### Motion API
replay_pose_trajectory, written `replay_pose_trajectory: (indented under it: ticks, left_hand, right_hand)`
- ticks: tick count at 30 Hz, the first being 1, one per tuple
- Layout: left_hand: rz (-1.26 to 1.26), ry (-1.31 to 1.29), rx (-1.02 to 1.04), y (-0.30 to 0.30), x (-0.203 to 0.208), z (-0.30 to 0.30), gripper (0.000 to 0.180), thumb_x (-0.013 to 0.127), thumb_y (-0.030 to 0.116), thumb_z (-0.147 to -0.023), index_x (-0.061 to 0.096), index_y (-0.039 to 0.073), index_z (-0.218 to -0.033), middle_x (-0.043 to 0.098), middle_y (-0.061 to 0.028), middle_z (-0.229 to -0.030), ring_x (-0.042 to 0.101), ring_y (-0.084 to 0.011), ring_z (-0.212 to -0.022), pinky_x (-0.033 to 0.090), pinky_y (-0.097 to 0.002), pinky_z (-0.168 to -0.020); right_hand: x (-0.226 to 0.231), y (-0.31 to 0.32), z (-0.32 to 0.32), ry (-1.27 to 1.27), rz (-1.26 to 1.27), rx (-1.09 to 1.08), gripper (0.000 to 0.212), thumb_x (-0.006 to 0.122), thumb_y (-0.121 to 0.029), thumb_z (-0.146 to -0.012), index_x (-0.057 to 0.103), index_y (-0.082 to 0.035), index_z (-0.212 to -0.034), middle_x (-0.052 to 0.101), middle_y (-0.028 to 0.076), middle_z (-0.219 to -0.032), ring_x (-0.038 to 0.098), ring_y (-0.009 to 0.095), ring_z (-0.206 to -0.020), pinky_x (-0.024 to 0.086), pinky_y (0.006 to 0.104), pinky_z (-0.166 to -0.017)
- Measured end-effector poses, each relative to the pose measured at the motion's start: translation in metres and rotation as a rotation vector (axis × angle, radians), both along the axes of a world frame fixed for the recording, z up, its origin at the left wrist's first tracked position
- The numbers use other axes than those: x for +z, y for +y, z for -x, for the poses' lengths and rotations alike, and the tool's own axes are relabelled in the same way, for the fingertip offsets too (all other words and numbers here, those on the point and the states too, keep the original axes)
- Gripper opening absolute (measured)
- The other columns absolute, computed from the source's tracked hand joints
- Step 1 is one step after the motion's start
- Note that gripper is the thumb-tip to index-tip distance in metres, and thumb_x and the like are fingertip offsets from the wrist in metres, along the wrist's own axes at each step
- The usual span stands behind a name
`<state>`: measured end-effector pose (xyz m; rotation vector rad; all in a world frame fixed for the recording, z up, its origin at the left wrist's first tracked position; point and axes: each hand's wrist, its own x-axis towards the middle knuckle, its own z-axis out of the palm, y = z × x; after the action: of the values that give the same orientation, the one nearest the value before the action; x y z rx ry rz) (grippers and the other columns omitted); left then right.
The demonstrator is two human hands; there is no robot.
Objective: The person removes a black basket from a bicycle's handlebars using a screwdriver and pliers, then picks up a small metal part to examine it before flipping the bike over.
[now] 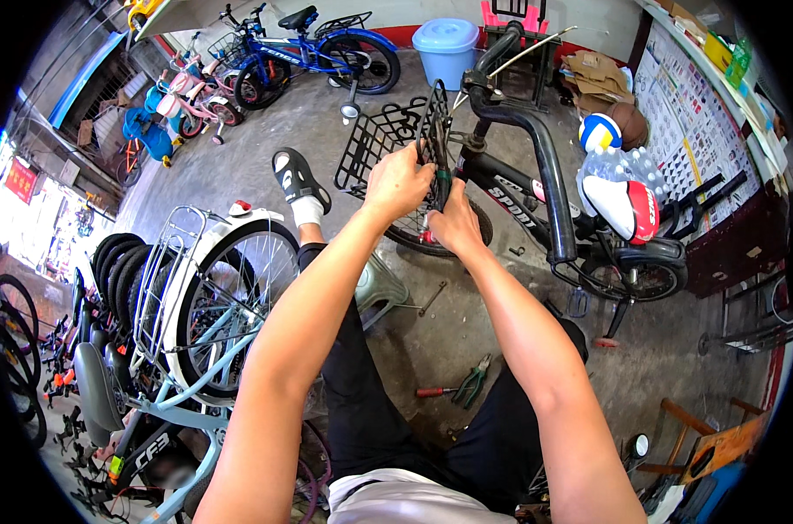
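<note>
A black wire basket (386, 140) sits at the front of a black children's bicycle (510, 188). My left hand (401, 181) is closed at the basket's rear edge, its fingertips curled around the wires there. Just below and to the right, my right hand (456, 222) is closed on a dark, narrow piece beside the bike's front. Fingers hide most of that piece, so I cannot make out its kind. The front wheel (482, 229) shows partly behind my right hand. The black curved handlebar (549, 175) rises to the right of both hands.
On the floor between my legs lie green-handled pliers (473, 382) and a red-handled screwdriver (435, 392). A wrench (432, 299) lies by a grey-green stool (381, 284). An upturned light-blue bicycle (213, 375) stands left. Behind are a blue bicycle (326, 48) and a blue bucket (446, 54).
</note>
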<state>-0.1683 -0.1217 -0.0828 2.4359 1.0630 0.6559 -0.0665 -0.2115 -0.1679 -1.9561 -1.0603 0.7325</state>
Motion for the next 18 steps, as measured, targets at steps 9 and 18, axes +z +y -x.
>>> replay_pose_trajectory:
  ticks: [9,18]
  left_hand:
    - [0.117,0.011,-0.029,0.003,0.001,-0.001,0.035,0.064,0.027,-0.093,0.066,0.005,-0.120,0.074,-0.0227,-0.095,0.070,-0.0438,-0.097,0.052,-0.0536,-0.084]
    - [0.122,-0.057,-0.012,0.008,-0.009,-0.001,0.037,0.064,0.030,-0.093,0.067,0.005,-0.119,0.074,-0.0220,-0.093,0.070,-0.0431,-0.098,0.052,-0.0508,-0.085]
  right_hand:
    - [0.010,0.001,-0.002,-0.007,0.019,0.009,0.077,0.069,-0.018,-0.088,0.027,-0.002,-0.151,0.048,0.036,-0.145,0.054,0.054,-0.130,0.047,0.0553,-0.107]
    - [0.013,0.002,0.006,-0.050,-0.006,-0.014,0.079,0.073,-0.021,-0.086,0.029,0.003,-0.148,0.051,0.035,-0.141,0.056,0.053,-0.128,0.049,0.0542,-0.106]
